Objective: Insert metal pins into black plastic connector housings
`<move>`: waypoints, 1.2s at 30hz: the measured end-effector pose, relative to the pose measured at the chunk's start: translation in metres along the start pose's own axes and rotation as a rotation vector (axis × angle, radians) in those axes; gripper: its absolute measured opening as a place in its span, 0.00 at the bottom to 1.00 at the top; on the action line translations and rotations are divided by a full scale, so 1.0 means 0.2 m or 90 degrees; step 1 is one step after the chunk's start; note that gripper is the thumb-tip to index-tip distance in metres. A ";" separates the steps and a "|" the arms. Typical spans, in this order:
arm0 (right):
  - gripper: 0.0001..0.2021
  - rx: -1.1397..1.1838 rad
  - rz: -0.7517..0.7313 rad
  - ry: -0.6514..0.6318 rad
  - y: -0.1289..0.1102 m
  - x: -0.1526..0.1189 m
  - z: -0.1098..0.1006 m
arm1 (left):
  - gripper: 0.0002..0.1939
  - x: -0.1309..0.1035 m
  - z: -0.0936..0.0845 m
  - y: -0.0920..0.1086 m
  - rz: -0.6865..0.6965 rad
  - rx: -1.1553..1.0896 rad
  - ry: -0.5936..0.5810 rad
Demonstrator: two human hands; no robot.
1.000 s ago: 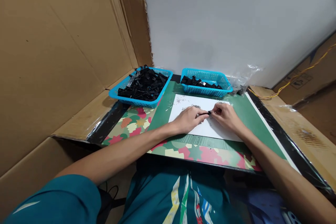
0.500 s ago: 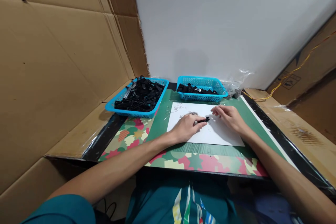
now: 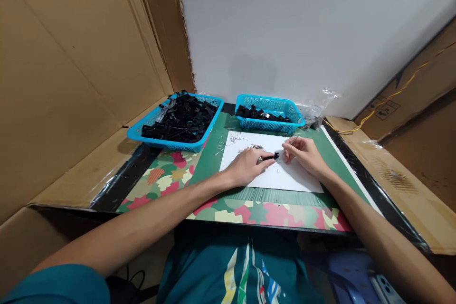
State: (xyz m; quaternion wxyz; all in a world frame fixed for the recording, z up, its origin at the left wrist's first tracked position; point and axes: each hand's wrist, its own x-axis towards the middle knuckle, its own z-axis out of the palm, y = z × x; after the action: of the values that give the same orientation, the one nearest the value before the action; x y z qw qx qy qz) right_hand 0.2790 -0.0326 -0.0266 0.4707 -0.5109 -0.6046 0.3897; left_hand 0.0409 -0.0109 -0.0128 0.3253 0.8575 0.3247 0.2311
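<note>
My left hand [image 3: 247, 166] rests on the white sheet [image 3: 302, 183] with thumb and forefinger pinched around a small black plastic part [image 3: 276, 156]. The far end of this part sticks out past the fingertips. Just to its right, my right hand [image 3: 305, 154] is closed, its fingertips together around a thin metal tool [image 3: 294, 139] that slants upward; its lower end is hidden, so its kind is unclear. A loose pile of tiny metal pieces [image 3: 255, 147] lies on the sheet beyond my left hand, and more are scattered toward the sheet's far left corner.
At the back left a blue basket [image 3: 171, 145] is heaped with black plastic parts. Another blue basket [image 3: 269, 125] behind the sheet holds fewer. Clear plastic bags [image 3: 315, 116] stand beside it. Cardboard walls [image 3: 71, 57] enclose the left; a yellow cable [image 3: 377, 118] runs at right.
My right hand has come closer to the black part, and a thin metal tool now shows between its fingers. My left hand keeps its pinch. The whole view has shifted slightly.
</note>
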 end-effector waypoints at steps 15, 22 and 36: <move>0.20 -0.193 -0.059 0.005 0.02 -0.01 0.02 | 0.21 -0.01 0.00 0.01 -0.003 0.015 -0.009; 0.16 -0.217 -0.073 -0.009 0.02 -0.01 0.02 | 0.21 -0.01 0.01 0.01 0.028 0.049 -0.024; 0.16 -0.231 -0.110 -0.002 0.01 0.01 0.02 | 0.20 0.02 0.03 0.00 -0.038 -0.067 0.000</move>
State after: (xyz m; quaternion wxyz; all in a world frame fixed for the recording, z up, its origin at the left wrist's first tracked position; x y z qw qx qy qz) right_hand 0.2744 -0.0302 -0.0284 0.4018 -0.5330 -0.7073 0.2329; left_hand 0.0471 -0.0111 -0.0163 0.3767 0.8293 0.3373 0.2378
